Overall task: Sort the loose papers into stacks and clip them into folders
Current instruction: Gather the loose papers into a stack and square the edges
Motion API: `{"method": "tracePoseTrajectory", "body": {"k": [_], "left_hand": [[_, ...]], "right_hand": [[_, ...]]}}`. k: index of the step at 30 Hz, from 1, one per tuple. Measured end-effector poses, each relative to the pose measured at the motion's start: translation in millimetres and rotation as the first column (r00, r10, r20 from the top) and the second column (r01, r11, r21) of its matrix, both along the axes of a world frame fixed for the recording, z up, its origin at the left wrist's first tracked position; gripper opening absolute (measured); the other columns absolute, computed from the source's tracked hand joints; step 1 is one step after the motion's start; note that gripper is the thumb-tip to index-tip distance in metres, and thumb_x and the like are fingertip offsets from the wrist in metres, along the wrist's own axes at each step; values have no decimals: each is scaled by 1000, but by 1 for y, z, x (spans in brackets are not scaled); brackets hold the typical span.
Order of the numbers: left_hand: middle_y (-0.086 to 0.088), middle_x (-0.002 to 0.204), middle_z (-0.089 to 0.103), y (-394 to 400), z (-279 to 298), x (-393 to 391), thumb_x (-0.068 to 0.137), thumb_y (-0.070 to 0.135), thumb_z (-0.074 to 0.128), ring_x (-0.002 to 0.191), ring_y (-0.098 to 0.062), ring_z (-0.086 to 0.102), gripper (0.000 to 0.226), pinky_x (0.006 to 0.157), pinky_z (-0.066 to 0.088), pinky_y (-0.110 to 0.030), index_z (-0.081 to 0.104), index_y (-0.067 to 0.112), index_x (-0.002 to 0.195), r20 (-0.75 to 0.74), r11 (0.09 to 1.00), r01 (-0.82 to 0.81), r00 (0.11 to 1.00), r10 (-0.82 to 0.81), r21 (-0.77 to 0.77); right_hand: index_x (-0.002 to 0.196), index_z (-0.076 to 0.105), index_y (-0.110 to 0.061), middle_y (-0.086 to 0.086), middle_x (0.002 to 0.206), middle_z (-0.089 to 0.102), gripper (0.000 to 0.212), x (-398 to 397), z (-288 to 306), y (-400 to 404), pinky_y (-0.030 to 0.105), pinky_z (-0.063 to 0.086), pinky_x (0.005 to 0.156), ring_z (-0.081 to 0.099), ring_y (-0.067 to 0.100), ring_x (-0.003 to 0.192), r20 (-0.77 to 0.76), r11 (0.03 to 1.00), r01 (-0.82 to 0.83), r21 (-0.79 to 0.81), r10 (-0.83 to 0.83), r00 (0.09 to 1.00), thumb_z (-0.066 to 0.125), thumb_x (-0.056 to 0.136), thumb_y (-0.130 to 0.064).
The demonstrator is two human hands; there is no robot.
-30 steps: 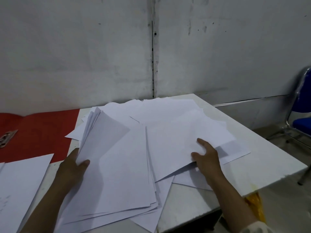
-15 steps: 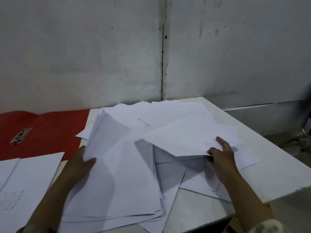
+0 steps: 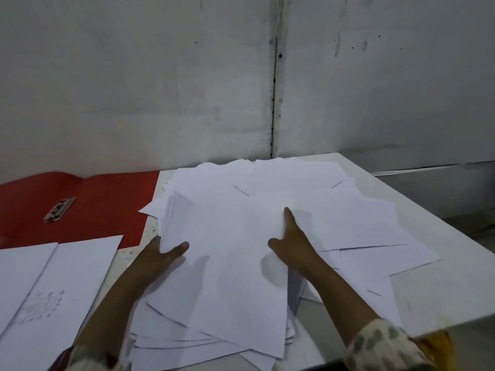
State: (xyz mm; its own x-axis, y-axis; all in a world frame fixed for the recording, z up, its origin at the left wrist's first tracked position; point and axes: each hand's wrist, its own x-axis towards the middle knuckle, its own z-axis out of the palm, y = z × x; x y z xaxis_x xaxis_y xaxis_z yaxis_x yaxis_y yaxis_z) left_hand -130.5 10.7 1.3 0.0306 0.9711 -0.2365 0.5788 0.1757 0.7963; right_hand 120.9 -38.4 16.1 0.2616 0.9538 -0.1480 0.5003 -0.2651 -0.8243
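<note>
Center frame, big messy pile of loose white papers [image 3: 267, 210] lies fanned over a white table [image 3: 442, 277], sheets overlapping at all angles, some hanging past the near edge. Left hand [image 3: 158, 257] at lower left of the pile grips the pile's left edge: thumb lies on top of the sheets, the other fingers are hidden underneath, so a pinch on that bundle of papers. Right hand [image 3: 293, 246] at center rests on the pile, index finger straight and pointing up-frame, thumb spread out to the left; remaining fingers hidden under a sheet, cannot tell if they curl or grip. Left of frame, open red folder [image 3: 88, 202] lies flat with a metal clip [image 3: 59, 210] on it, apart from the pile. Lower left, two separate white sheets [image 3: 61, 290] overlap the folder's near edge, one with a faint drawing. Patterned sleeve [image 3: 385, 346] shows at lower right. Grey wall [image 3: 160, 76] fills the upper frame.
</note>
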Motion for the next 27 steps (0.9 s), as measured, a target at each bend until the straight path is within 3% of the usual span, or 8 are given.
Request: {"method": "tracePoseTrajectory", "body": {"k": [2,5,8,11,16,21,24,27], "left_hand": [[-8,145,41,4,-7,-7,41,83,54,130,-33,41,122,107,35,-52,29,20,143,-20,1000,18,1000,-18,22],[-9,143,43,9,-16,-13,34,86,56,128,-34,43,128,104,38,-54,30,21,141,-73,998,42,997,-39,39],[-12,135,51,-2,-5,-3,60,58,73,120,-33,49,94,102,41,-48,37,14,135,-88,996,53,995,-46,77],[-16,133,50,-3,-7,0,82,23,67,120,-35,48,62,99,39,-42,38,6,133,-111,994,23,994,-11,106],[-19,135,48,0,-11,2,84,20,64,122,-37,46,61,101,38,-45,36,3,136,-130,992,23,991,-7,121],[-20,137,46,2,-12,6,86,19,62,124,-38,44,61,101,37,-44,34,1,137,-164,992,20,986,0,121],[-20,133,49,0,-11,7,86,17,62,121,-37,46,56,98,38,-42,37,0,133,-142,993,7,990,10,119],[-19,135,47,-1,-11,6,86,18,62,123,-37,45,59,100,38,-42,35,1,135,-123,994,0,992,14,109]], "right_hand": [[149,-8,-23,8,147,35,84,-11,1,10,28,40,94,47,27,123,80,996,-78,-31,80,994,49,89,-13],[148,-12,-23,7,152,25,86,-23,-2,21,32,41,98,46,29,124,228,983,-177,-55,185,956,48,88,-18],[148,-12,-22,8,155,11,87,-25,-11,24,37,34,107,30,30,135,316,978,-201,-49,206,926,51,89,-28],[150,4,-22,7,156,5,80,-9,-17,14,40,25,111,19,30,140,369,999,-19,37,4,929,53,88,-37],[146,18,-18,11,155,10,76,37,-17,-22,45,17,112,10,31,141,335,894,438,88,-441,833,55,86,-44],[149,-4,-12,18,156,6,95,51,-30,-36,46,9,115,3,32,144,376,853,514,-90,-449,811,48,85,-59],[148,-10,-13,15,156,9,100,44,-37,-31,47,1,116,2,31,145,361,857,509,-81,-451,816,47,83,-62],[149,-6,-16,15,149,27,100,39,-33,-21,46,8,115,18,31,141,269,845,535,-14,-512,816,59,82,-53]]}}
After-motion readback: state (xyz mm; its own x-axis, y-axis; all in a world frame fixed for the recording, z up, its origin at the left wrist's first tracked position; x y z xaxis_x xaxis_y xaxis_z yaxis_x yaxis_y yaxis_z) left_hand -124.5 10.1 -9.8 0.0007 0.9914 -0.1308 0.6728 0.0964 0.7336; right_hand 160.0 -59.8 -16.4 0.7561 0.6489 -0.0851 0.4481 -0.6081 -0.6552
